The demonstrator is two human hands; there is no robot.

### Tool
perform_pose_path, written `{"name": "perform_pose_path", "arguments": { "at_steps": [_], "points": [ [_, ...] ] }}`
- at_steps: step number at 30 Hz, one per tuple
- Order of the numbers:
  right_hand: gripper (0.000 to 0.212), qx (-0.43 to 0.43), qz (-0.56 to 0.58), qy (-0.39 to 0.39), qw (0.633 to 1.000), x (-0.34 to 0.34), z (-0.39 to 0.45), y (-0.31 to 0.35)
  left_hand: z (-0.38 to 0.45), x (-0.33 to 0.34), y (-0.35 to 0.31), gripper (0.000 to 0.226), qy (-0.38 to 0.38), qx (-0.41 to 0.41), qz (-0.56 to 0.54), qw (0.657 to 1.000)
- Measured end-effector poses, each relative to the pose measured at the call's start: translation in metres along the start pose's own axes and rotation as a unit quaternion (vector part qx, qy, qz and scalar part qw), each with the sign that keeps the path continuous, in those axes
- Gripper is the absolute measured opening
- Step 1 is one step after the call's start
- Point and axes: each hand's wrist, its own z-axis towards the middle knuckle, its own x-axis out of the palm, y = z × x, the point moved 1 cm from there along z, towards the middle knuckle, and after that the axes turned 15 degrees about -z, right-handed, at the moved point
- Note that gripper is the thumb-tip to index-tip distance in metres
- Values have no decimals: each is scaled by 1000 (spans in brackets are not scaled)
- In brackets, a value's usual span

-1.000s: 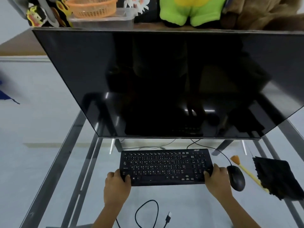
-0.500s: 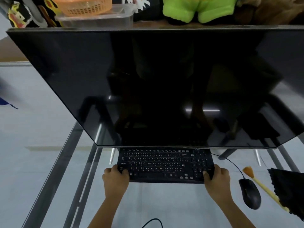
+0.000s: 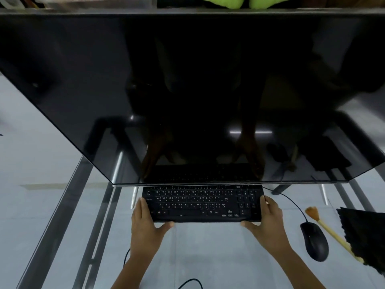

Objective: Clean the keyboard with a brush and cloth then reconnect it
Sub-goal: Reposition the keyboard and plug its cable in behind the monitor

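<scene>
So the fingers (image 3: 142, 203) of the left hand (image 3: 146, 226) run straight up the keyboard's (image 3: 203, 203) left edge, thumb spread out along the near edge, more bracing the corner than curling round it. The right hand (image 3: 268, 224) mirrors that: fingers flat up the right edge, thumb stretched under the front edge. Both forearms come in from the bottom of the frame, angled slightly inward toward the keyboard.

The black keyboard lies flat on the glass counter (image 3: 208, 247), and its far rows are tucked right under the bottom edge of a big dark monitor (image 3: 191, 90), which fills most of the view and hides the top key row. You can see the hands mirrored in the screen.

Off to the right: a black mouse (image 3: 314, 240) with its cable (image 3: 291, 202) looping back toward the monitor, then a brush (image 3: 325, 228) with an orange tuft and pale handle lying just beside it, its far end under a black cloth (image 3: 366, 236) at the counter's right edge. A loose black cable (image 3: 191, 282) curls on the counter near the bottom, between the forearms. Something bright green (image 3: 239, 2) sits above the monitor, can't tell what. Metal frame bars show through the glass on the left.
</scene>
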Motion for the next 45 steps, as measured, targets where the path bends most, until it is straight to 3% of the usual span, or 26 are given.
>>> {"name": "perform_pose_path", "arguments": {
  "at_steps": [4, 9, 15, 18, 24, 28, 33, 45],
  "points": [
    [97, -4, 18, -23, 1000, -1, 4, 3, 2, 4, -4, 105, -41, 0, -26, 999],
    [96, -14, 11, -32, 999, 0, 10, 5, 5, 4, -2, 104, -37, 5, -19, 999],
    [81, -25, 3, -48, 999, -11, -2, -11, -10, 18, -7, 95, -46, 76, 80, 993],
    [67, 23, -52, -92, 994, -26, -20, -42, -27, 46, -32, 82, 20, 155, 117, 981],
    [65, 111, -136, -88, 981, -39, -65, -110, -41, 117, -82, 68, 173, 275, 182, 928],
    [68, 68, -122, -86, 986, -28, -69, -117, -39, 148, -95, 70, 214, 291, 217, 907],
    [63, 31, -122, -114, 985, -31, -38, -102, -33, 160, -96, 65, 196, 293, 239, 905],
    [58, 71, -105, -106, 986, -53, 23, -125, -28, 166, -98, 66, 167, 285, 235, 914]
  ]
}}
